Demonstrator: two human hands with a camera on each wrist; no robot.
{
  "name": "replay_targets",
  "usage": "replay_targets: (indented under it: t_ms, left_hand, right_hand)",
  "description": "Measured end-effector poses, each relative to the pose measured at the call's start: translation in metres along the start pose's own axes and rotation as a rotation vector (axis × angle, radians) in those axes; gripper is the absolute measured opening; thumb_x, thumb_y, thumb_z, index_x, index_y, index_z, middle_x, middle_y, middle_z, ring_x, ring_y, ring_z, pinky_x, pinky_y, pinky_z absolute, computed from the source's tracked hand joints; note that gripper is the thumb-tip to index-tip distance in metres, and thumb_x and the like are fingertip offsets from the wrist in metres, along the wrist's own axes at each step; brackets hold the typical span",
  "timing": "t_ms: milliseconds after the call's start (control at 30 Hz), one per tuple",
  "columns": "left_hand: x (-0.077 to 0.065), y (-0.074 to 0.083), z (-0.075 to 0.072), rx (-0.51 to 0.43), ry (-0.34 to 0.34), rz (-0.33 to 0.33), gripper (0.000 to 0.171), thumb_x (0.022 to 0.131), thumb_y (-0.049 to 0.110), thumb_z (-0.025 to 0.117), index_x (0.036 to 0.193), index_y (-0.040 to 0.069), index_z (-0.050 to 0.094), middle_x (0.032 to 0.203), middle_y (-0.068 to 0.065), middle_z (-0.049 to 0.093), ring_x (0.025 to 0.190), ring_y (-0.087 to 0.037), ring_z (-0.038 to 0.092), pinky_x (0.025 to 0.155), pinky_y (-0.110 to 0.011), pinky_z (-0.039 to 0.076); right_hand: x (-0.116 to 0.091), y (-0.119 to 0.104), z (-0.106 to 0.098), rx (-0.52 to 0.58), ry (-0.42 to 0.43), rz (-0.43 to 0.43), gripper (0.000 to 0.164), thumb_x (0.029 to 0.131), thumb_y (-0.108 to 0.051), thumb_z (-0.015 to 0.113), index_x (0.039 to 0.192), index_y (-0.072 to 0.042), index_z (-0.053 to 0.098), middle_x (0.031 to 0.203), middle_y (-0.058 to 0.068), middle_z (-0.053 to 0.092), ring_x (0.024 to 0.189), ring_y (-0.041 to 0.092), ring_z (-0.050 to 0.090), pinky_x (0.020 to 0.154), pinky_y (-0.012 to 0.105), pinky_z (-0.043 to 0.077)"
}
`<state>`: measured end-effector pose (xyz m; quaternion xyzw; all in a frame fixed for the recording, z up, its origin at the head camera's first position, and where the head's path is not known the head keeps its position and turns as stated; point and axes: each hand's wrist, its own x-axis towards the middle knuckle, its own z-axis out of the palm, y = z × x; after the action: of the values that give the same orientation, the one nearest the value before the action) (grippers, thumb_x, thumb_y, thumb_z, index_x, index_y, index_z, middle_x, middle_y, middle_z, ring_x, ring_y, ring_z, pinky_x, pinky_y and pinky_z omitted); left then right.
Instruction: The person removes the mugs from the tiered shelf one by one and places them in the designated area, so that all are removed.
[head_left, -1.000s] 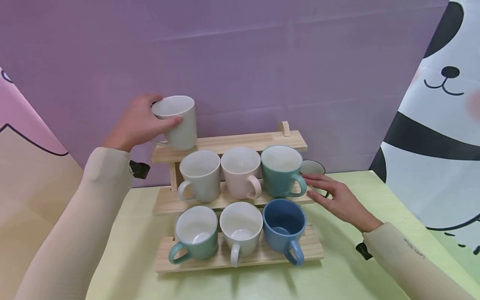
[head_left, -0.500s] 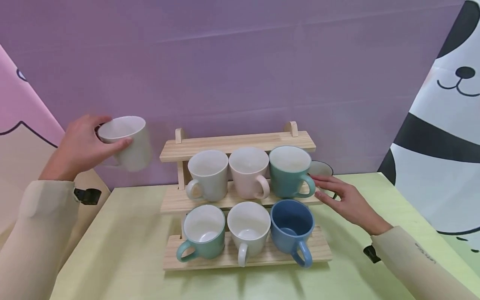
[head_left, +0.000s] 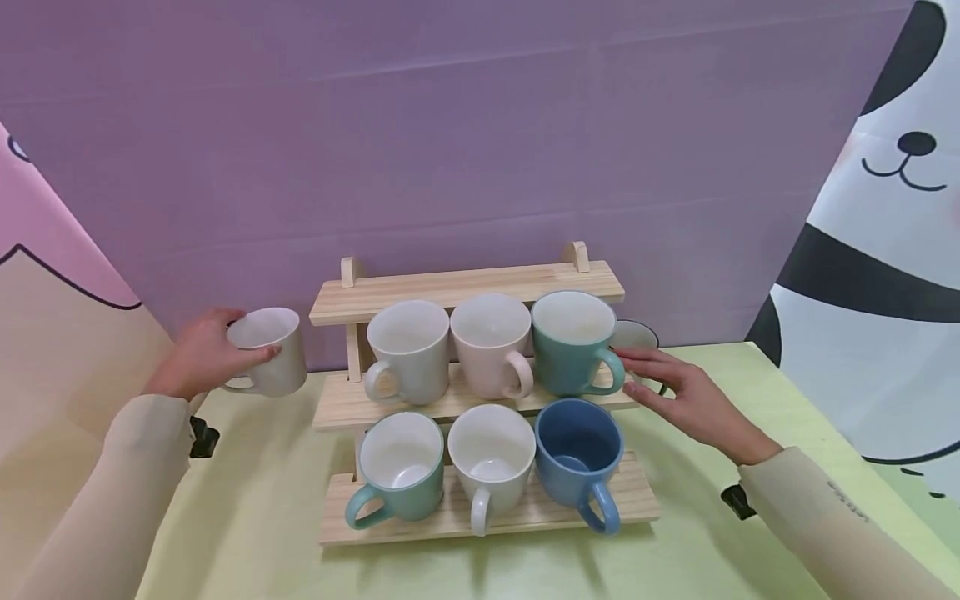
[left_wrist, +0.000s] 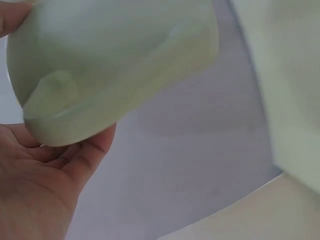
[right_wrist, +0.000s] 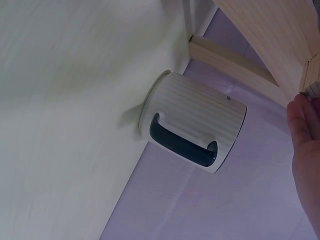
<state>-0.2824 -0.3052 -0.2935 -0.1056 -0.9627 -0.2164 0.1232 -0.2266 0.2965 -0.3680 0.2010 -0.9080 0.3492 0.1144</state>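
Observation:
My left hand (head_left: 201, 354) grips a white mug (head_left: 283, 360) by its rim and side, left of the wooden rack. In the left wrist view the mug (left_wrist: 120, 60) is tilted, and fingers curl around its base and side. Whether it touches the table cannot be told. My right hand (head_left: 678, 396) lies with relaxed fingers at the right end of the rack's middle shelf, beside the handle of a teal mug (head_left: 572, 354). In the right wrist view the fingertips of that hand (right_wrist: 307, 150) meet the rack's edge (right_wrist: 300, 95); the exact contact is unclear.
The three-tier rack (head_left: 457, 287) bears a grey-white mug (head_left: 412, 358), a pink mug (head_left: 487, 354), a green mug (head_left: 401, 475), a white mug (head_left: 491, 467) and a blue mug (head_left: 577, 458). Behind my right hand stands a ribbed mug (right_wrist: 195, 120) with dark handle. A purple backdrop (head_left: 480, 150) hangs behind.
My left hand has carried the white mug off the rack's top shelf, out to the left and then down toward the table. The right hand has stayed at the rack's right end.

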Motion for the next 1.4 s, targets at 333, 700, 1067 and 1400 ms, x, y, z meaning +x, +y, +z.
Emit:
replay_targets:
  t_ms: [333,700,1067,1400]
  left_hand:
    - [0.012,-0.007,0.054,0.017,-0.102,-0.028,0.082,0.076,0.05,0.072,0.121,-0.015,0.048,0.113,-0.027,0.051,0.095,-0.038,0.051,0.073,-0.047,0.046]
    - [0.022,-0.007,0.083,0.007,-0.113,-0.007,0.077,0.073,0.047,0.075,0.113,-0.014,0.052,0.103,-0.027,0.056,0.087,-0.036,0.056,0.071,-0.047,0.049]
    - [0.022,-0.013,0.092,-0.07,-0.093,0.024,0.074,0.077,0.039,0.075,0.12,-0.015,0.047,0.109,-0.029,0.055,0.094,-0.041,0.056,0.077,-0.052,0.047]
    - [0.01,-0.019,0.07,-0.202,-0.14,0.002,0.086,0.089,0.045,0.062,0.143,-0.009,0.023,0.138,-0.032,0.032,0.112,-0.049,0.045,0.087,-0.058,0.042]
  right_hand:
    - [-0.002,-0.002,-0.003,0.052,-0.035,-0.015,0.044,0.092,-0.024,0.063,0.135,-0.019,0.054,0.138,0.001,0.048,0.116,0.025,0.053,0.085,0.024,0.046]
    - [-0.002,-0.001,-0.002,0.054,-0.047,0.001,0.044,0.093,-0.026,0.062,0.136,-0.019,0.053,0.137,0.001,0.048,0.116,0.025,0.052,0.086,0.024,0.046]
    - [0.001,-0.005,-0.004,0.033,-0.056,0.007,0.045,0.093,-0.028,0.061,0.136,-0.019,0.053,0.138,0.001,0.047,0.12,0.025,0.049,0.088,0.044,0.047]
    - [0.002,-0.005,-0.004,0.019,-0.057,0.021,0.044,0.093,-0.03,0.062,0.134,-0.016,0.055,0.135,0.003,0.05,0.12,0.027,0.046,0.086,0.051,0.045]
